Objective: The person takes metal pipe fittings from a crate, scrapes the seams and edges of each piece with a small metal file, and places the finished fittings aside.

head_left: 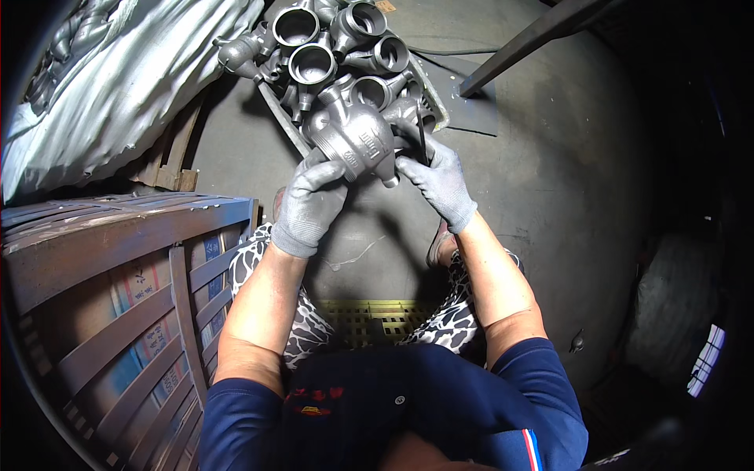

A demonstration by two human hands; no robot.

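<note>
A grey cast-metal valve body [357, 145], rounded with a ridged collar and short stubs, is held above the near end of a bin of similar castings. My gloved left hand [312, 200] grips its collar from the left, thumb laid along the edge. On the other side, my gloved right hand [440, 179] is closed around a thin dark bar-like tool [422, 135], which points upward beside the casting. The right thumb and fingers are close to the casting's right stub; whether they touch it I cannot tell. The tool's lower end is hidden in the glove.
Several grey castings [312, 64] are heaped in a bin with a worn rim [280, 118]. White sacking [133, 86] bulges at the left, above a slatted metal crate [118, 243] holding cartons. A slanted metal post [518, 47] stands at the far right. Yellow plastic grating [369, 314] lies between my legs.
</note>
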